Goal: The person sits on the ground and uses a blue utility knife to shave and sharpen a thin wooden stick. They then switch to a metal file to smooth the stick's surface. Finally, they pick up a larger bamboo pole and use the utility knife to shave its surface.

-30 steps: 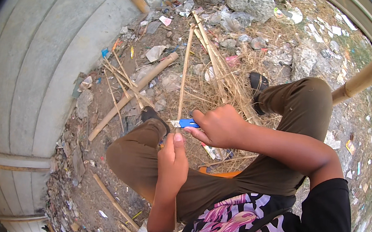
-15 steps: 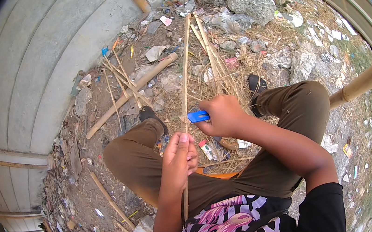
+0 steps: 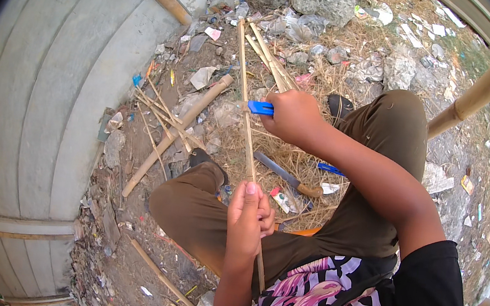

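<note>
A long, thin bamboo strip [image 3: 248,144] runs from near my lap up to the ground ahead. My left hand [image 3: 251,208] is closed around its lower part, thumb on top. Further up the strip, my right hand [image 3: 295,117] grips a blue utility knife [image 3: 260,108], whose front end meets the strip. The blade itself is hard to make out. Between my legs lies a large knife [image 3: 285,174] with a wooden handle, on dry shavings. A second blue cutter [image 3: 331,168] rests beside my right leg.
More bamboo strips [image 3: 273,64] lie ahead on the shavings. At left, a bamboo pole [image 3: 179,135] lies near several thin sticks [image 3: 161,108]. Grey wall panels [image 3: 50,84] stand on the left, rocks [image 3: 323,3] at the back, and a slanted bamboo post [image 3: 475,93] on the right. Litter covers the ground.
My right hand and the utility knife have moved up along the strip, away from my left hand. The large knife and second cutter have come into fuller view. The whole view has shifted slightly.
</note>
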Available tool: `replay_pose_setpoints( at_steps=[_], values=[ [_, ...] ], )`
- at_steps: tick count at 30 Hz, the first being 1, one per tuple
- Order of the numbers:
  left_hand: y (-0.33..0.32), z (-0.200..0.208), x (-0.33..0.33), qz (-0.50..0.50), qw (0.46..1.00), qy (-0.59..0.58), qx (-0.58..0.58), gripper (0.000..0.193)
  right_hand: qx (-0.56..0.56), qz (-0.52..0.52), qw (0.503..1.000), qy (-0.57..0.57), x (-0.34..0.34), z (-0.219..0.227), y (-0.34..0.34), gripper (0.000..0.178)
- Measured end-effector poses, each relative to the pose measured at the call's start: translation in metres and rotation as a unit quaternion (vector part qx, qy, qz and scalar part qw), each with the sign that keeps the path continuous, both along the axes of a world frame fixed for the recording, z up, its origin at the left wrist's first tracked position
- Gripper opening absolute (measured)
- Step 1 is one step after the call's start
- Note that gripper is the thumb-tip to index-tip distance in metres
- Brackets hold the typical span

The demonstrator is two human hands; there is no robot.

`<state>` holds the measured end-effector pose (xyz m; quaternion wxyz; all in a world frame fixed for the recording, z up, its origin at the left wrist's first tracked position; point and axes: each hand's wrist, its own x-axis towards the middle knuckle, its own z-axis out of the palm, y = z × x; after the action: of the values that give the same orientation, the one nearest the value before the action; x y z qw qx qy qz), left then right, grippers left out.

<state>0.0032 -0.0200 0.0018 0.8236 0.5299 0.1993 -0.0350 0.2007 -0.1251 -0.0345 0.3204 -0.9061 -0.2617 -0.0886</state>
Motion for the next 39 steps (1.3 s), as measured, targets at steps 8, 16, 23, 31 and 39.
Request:
replay_pose_setpoints(
  at_steps=[8, 16, 23, 31, 39],
  values=[
    [0.016, 0.004, -0.001, 0.027, 1.0, -0.007, 0.007, 0.03, 0.029, 0.082, 0.988, -0.126, -0.042, -0.019, 0.017, 0.032],
    [0.009, 0.003, -0.001, 0.007, 0.999, 0.016, 0.044, 0.031, 0.038, -0.004, 0.998, -0.059, -0.015, -0.01, 0.02, 0.044],
    [0.003, 0.003, -0.001, -0.016, 0.998, -0.002, 0.052, 0.031, -0.052, -0.047, 0.994, 0.079, 0.02, 0.015, 0.016, 0.035],
    [-0.007, -0.001, -0.01, -0.043, 0.998, -0.007, 0.043, 0.03, -0.024, -0.133, 0.983, 0.121, 0.058, 0.05, -0.009, 0.031],
    [0.023, -0.002, -0.004, 0.047, 0.997, -0.032, 0.044, 0.029, -0.015, 0.118, 0.993, -0.011, -0.058, -0.006, 0.019, 0.038]
  ],
)
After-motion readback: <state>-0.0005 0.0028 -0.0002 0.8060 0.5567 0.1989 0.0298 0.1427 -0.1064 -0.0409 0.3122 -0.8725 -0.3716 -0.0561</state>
